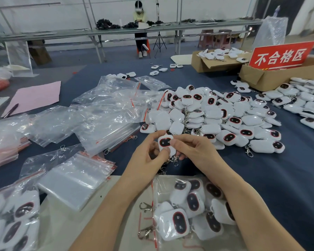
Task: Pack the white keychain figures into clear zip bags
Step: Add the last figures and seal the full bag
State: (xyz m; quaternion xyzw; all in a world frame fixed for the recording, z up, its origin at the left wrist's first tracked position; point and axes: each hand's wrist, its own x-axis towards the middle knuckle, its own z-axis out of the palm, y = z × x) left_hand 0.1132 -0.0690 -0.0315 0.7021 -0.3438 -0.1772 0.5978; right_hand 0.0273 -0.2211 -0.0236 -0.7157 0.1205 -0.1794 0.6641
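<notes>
hands, left and right, pinching keychain figure, face up, clasp end toward person

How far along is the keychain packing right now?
Looks done: a zip bag of figures between the forearms, more filled bags at lower left. In hand: left hand and right hand hold one keychain figure. Left: the large loose pile, with empty zip bags.

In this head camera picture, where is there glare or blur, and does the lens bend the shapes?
Head view: the light is soft and even, shadows faint. Head view: white glare streaks lie on the clear zip bags. Head view: the wide lens bows the long far table and stretches the corners; the bagged figures at lower left are smeared, while the held white keychain figure is sharp.
</notes>
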